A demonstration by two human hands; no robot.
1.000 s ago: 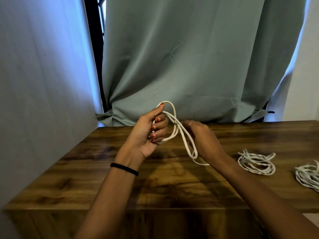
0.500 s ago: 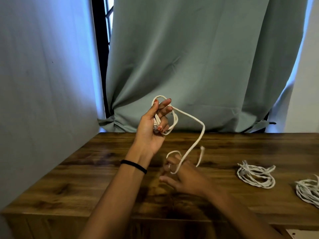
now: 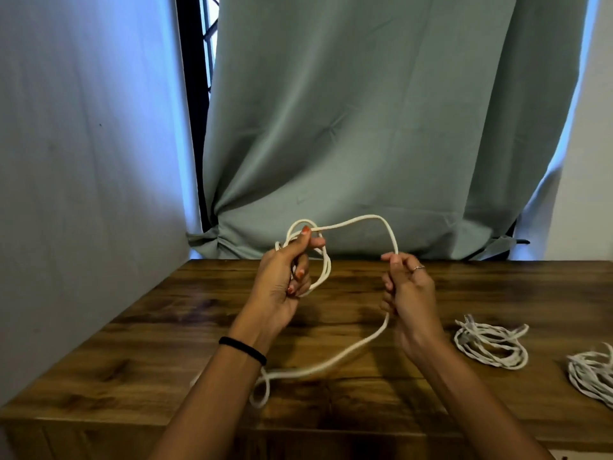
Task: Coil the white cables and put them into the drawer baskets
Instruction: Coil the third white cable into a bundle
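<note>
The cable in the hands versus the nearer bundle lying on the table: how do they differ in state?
The held cable is only partly coiled: loops in the left hand, a strand through the right hand, its tail trailing loose. The coiled bundle is fully wound. The held cable is mostly lifted; the coiled bundle rests untouched on the table. Both are white.

Wall (image 3: 83,194) close left, curtain (image 3: 381,127) behind, cable bundles (image 3: 491,343) blocking right tabletop (image 3: 166,343)

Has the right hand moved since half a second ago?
Yes. The right hand has risen from low over the brown wooden table to about its far edge, pinching the white cable held in the left hand.
</note>
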